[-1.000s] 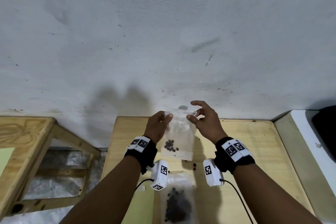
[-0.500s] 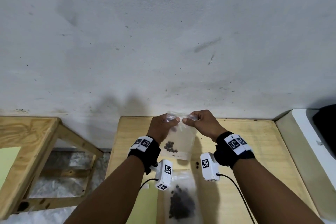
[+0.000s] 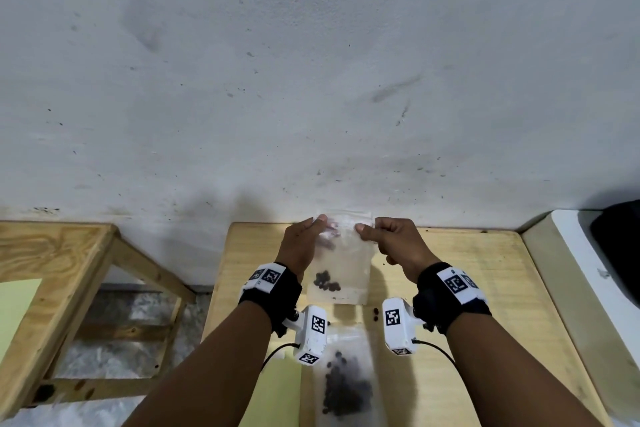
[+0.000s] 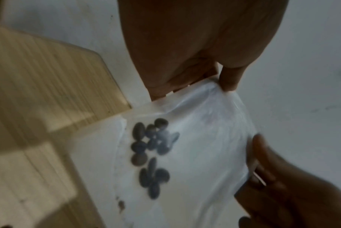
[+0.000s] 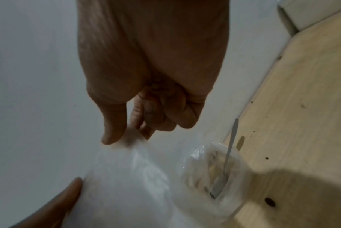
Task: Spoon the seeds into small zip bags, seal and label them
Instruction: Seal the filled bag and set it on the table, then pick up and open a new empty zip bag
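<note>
Zip bag [image 3: 341, 263] higher now; spoon [image 5: 227, 160] in cup [image 5: 214, 172] behind

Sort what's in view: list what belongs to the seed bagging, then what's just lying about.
Job:
small bag, pinched at its top by left hand and right hand
seeds inside it
big seed bag
spoon

Lying about:
wooden frame
white box

left hand [image 3: 300, 246]: raised, thumb and fingers pinched | right hand [image 3: 394, 243]: raised, thumb and fingers pinched
</note>
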Tool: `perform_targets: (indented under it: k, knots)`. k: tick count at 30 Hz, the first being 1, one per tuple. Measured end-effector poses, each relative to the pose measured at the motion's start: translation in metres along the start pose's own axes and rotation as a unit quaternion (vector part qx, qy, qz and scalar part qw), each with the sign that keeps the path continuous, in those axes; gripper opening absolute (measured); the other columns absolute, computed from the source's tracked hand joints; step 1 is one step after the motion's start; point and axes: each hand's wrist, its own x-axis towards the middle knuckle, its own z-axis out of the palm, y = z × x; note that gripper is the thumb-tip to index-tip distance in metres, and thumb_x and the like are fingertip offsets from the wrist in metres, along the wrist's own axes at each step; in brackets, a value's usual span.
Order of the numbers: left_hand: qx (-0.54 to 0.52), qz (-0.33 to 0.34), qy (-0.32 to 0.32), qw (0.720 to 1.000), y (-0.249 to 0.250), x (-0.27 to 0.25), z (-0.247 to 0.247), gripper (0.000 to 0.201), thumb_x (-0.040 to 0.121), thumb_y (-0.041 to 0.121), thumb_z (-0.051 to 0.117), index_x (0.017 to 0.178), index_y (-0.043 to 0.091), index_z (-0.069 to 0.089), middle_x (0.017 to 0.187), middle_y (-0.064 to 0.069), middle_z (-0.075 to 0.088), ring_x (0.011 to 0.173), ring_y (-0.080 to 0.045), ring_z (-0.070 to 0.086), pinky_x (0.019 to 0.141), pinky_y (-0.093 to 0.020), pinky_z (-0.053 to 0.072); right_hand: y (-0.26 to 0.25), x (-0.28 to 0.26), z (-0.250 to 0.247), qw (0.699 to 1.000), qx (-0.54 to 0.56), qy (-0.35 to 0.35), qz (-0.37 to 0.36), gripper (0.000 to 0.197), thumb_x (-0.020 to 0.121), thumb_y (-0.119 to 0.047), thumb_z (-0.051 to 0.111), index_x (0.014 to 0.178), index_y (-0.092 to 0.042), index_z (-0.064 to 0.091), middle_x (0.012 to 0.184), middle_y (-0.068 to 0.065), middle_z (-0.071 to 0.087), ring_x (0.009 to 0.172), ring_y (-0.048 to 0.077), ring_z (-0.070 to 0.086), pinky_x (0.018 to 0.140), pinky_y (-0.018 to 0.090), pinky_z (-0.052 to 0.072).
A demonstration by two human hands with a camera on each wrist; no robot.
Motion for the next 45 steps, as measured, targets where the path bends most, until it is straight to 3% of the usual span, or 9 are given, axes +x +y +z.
perform_targets:
  k: [7,12,14,17,23,28,35,40,45]
  knots:
    - [0.038,0.006,-0.043,0.998,0.003,-0.012,-0.003,0.028,0.100,0.032,0.051,0.093,0.015,0.073,0.086,0.000,0.076,0.065,-0.018,0.063,0.057,-0.025,0.041,0.003,-0.012,0.009,0.995,0.054,0.071,0.042,0.040,0.080,-0.011,0.076,0.059,-0.016,0.042,0.055,-0.001,0.037,0.050,0.017,0.022,0.052,0.028,0.015]
    - [0.017,0.057,-0.036,0.998,-0.010,-0.022,-0.015,0.041,0.085,0.011,0.074,0.120,0.021,0.056,0.098,-0.014,0.073,0.081,-0.020,0.069,0.064,-0.031,0.051,0.007,-0.025,0.014,0.993,0.069,0.082,0.050,0.036,0.089,-0.025,0.072,0.067,-0.020,0.045,0.069,0.002,0.051,0.049,0.015,0.026,0.050,0.026,0.017]
    - [0.046,0.090,-0.047,0.994,-0.015,-0.031,-0.022,0.056,0.070,-0.004,0.076,0.112,0.027,0.055,0.103,-0.016,0.069,0.093,-0.021,0.067,0.067,-0.036,0.053,0.008,-0.033,0.015,0.990,0.066,0.110,0.049,0.025,0.090,-0.026,0.073,0.078,-0.021,0.052,0.069,0.001,0.060,0.046,0.014,0.029,0.046,0.023,0.020]
    - [0.063,0.113,-0.072,0.989,-0.025,-0.043,-0.026,0.035,0.071,-0.011,0.070,0.097,0.012,0.067,0.106,-0.012,0.069,0.095,-0.026,0.066,0.067,-0.031,0.056,0.012,-0.047,0.017,0.987,0.061,0.146,0.011,0.028,0.087,-0.016,0.075,0.094,-0.018,0.049,0.067,0.000,0.062,0.044,0.011,0.036,0.041,0.022,0.027]
    - [0.056,0.083,-0.033,0.994,-0.042,-0.071,-0.030,0.038,0.080,-0.013,0.064,0.106,0.013,0.074,0.115,-0.001,0.069,0.091,0.002,0.066,0.073,-0.018,0.054,0.041,-0.091,0.026,0.996,-0.054,0.059,-0.033,0.018,0.081,-0.003,0.079,0.095,-0.012,0.072,0.086,0.000,0.062,0.055,-0.006,0.052,0.049,0.007,0.038]
    - [0.083,0.071,-0.030,0.994,-0.066,-0.098,-0.035,0.042,0.078,-0.009,0.068,0.106,0.022,0.073,0.112,-0.002,0.071,0.107,-0.016,0.064,0.091,-0.035,0.055,0.067,-0.119,0.031,0.999,-0.029,0.033,-0.024,0.037,0.079,0.002,0.078,0.111,-0.016,0.074,0.092,0.003,0.061,0.071,0.008,0.056,0.048,0.008,0.040]
    - [0.031,-0.037,-0.024,0.999,-0.113,-0.159,-0.044,0.034,0.082,-0.016,0.060,0.099,0.011,0.072,0.108,-0.018,0.071,0.062,-0.023,0.062,0.058,-0.026,0.048,0.113,-0.145,0.046,0.998,-0.039,-0.054,-0.008,0.039,0.079,0.002,0.078,0.108,-0.023,0.074,0.100,-0.005,0.066,0.087,0.009,0.059,0.059,0.008,0.045]
    - [0.033,-0.084,0.023,0.996,-0.146,-0.191,-0.076,0.032,0.085,-0.011,0.061,0.101,0.014,0.072,0.110,-0.013,0.072,0.056,-0.022,0.060,0.056,-0.028,0.047,0.145,-0.159,0.083,0.992,-0.071,-0.106,0.015,0.041,0.077,0.001,0.080,0.102,-0.031,0.075,0.109,0.007,0.069,0.105,0.025,0.063,0.091,0.037,0.054]
    - [0.036,-0.085,0.050,0.994,-0.158,-0.198,-0.123,0.036,0.085,-0.011,0.060,0.104,0.017,0.072,0.112,-0.014,0.071,0.066,-0.024,0.062,0.062,-0.031,0.046,0.157,-0.159,0.134,0.986,-0.109,-0.127,0.024,0.044,0.077,-0.009,0.081,0.106,-0.041,0.073,0.110,0.003,0.069,0.104,0.018,0.066,0.095,0.036,0.055]
